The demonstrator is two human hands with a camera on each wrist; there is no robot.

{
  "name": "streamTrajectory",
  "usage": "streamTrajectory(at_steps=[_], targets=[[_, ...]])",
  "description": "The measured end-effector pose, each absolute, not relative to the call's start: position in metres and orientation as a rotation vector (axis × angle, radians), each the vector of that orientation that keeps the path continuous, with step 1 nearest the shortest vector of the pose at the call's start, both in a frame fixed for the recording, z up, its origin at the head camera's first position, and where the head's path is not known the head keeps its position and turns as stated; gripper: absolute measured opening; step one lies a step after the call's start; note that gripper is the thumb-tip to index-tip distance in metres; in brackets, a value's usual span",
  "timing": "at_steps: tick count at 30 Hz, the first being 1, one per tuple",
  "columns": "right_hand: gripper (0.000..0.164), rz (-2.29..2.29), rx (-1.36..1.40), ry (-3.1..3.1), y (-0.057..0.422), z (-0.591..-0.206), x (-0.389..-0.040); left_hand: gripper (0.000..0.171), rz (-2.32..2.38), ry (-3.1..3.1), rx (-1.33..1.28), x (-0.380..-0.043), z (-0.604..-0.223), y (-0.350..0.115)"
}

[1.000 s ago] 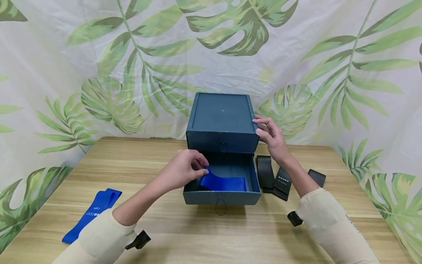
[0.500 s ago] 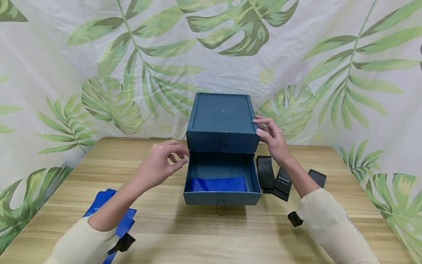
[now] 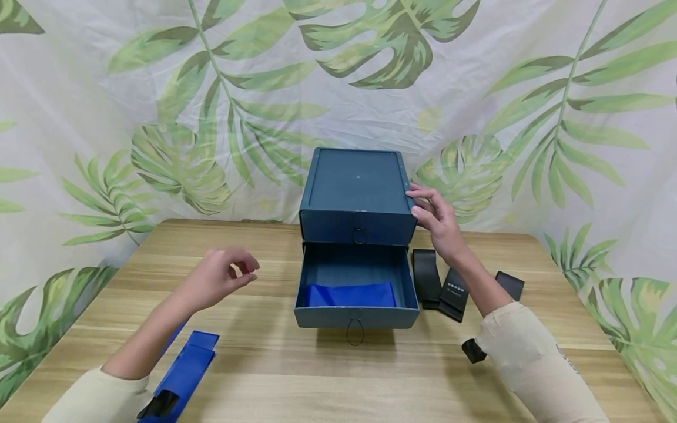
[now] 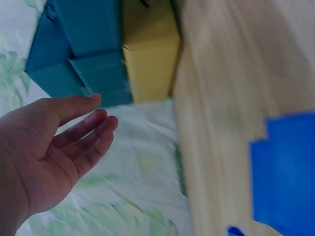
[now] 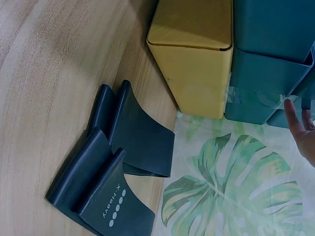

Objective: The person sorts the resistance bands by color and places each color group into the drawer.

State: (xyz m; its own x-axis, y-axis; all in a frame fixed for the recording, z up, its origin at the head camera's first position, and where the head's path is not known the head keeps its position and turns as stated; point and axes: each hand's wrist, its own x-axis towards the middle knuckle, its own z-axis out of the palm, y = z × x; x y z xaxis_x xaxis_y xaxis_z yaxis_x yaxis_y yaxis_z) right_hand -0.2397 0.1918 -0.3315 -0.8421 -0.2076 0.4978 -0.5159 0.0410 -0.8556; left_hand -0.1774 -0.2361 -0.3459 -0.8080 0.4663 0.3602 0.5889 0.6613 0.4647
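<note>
A blue band (image 3: 350, 295) lies in the pulled-out drawer (image 3: 328, 318) of the box (image 3: 357, 179). The right hand (image 3: 443, 229) touches the box's side with relaxed fingers. The left hand (image 3: 222, 277), fingers loosely bent and apart from the thumb, hangs above the tabletop (image 3: 275, 370); other blue bands (image 3: 189, 361) lie near it.

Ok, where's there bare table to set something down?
Widest is the bare table in front of the open drawer, right of the blue bands. Another bare patch lies between the left hand and the drawer. It's crowded right of the drawer, where black bands lie, and near left, around the blue bands.
</note>
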Motion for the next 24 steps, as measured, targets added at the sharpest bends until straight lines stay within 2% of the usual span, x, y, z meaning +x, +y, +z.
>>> streamTrajectory(at_steps=[15,24], targets=[[0.039,1.884,0.751,-2.066,0.191,-0.331,-0.24,0.009,-0.78,-2.943,-0.996,-0.183,-0.385,-0.286],[0.039,1.881,0.744,-2.074,0.191,-0.331,-0.239,0.017,-0.957,-3.098,-1.083,-0.174,-0.399,-0.306]])
